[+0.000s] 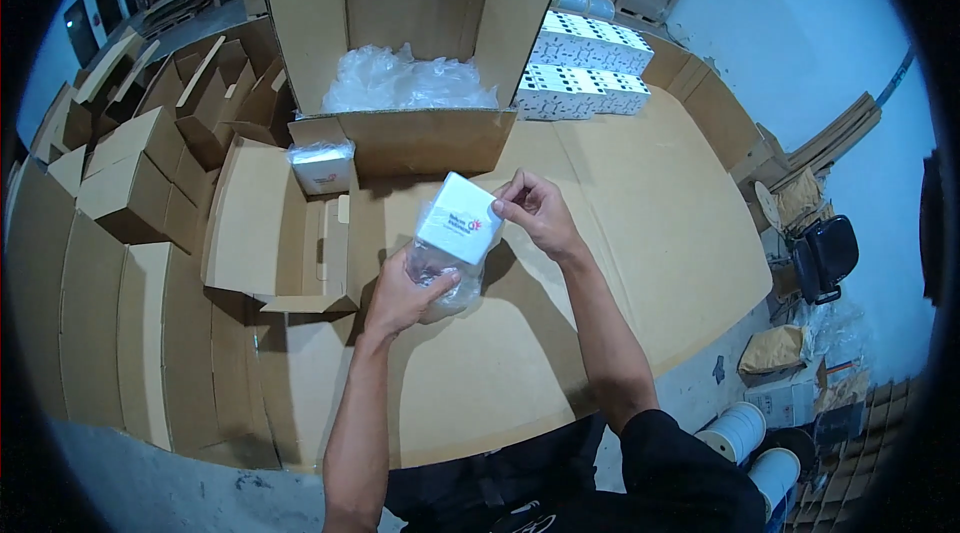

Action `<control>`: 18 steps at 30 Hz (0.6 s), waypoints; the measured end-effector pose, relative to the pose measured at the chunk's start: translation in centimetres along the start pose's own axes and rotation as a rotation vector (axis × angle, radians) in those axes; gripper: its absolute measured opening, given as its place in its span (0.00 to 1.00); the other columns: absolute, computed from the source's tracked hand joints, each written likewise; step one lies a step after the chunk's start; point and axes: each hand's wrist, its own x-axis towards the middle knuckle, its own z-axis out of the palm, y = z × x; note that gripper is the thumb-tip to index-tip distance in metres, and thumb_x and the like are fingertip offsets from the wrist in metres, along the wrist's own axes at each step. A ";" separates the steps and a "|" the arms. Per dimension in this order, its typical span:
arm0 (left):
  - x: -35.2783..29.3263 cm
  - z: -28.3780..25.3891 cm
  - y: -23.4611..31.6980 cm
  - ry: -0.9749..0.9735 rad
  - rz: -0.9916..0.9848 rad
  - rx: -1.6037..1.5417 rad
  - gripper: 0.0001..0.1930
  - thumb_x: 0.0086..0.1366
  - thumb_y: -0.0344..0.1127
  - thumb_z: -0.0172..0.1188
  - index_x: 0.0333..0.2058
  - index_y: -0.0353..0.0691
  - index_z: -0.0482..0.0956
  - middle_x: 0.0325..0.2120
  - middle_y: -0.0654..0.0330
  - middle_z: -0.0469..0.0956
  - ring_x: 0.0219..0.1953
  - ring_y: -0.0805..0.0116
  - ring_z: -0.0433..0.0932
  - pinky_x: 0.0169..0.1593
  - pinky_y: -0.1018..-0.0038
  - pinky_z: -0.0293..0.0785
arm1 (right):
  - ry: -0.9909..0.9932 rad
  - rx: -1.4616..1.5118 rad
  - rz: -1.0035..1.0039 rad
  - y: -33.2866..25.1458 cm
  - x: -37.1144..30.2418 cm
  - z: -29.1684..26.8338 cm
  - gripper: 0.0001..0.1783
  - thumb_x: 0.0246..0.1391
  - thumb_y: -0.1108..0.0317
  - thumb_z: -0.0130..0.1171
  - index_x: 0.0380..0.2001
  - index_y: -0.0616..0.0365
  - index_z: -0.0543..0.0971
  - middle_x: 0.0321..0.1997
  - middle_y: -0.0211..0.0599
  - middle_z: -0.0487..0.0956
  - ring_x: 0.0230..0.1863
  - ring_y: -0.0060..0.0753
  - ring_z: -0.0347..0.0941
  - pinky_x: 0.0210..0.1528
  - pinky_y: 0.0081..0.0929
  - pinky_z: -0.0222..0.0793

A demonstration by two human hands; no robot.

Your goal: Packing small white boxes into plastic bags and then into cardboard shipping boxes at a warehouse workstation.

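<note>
Over the middle of the table, a small white box (462, 217) with a coloured print sits tilted, its lower part inside a clear plastic bag (441, 278). My left hand (402, 295) is wrapped round the bagged lower end, thumb across the front. At the box's upper right corner, my right hand (537, 216) pinches with thumb and forefinger; whether it grips the box or the bag's edge is too small to tell. To the left, another bagged white box (323, 169) stands at the far end of an open brown carton (258, 218).
A large open carton (412, 141) holding crumpled clear plastic bags (405, 83) stands at the back. Patterned white boxes (580, 93) are stacked to its right. Several open brown cartons (150, 173) crowd the left side. A dark chair (825, 258) stands off to the right.
</note>
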 end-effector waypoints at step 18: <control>0.8 1.5 -1.7 0.204 -0.045 -0.360 0.19 0.70 0.40 0.67 0.53 0.34 0.79 0.44 0.59 0.84 0.44 0.73 0.80 0.51 0.71 0.77 | 0.130 0.126 0.160 0.6 -3.5 3.5 0.23 0.63 0.69 0.66 0.58 0.63 0.73 0.47 0.35 0.83 0.49 0.26 0.78 0.51 0.27 0.75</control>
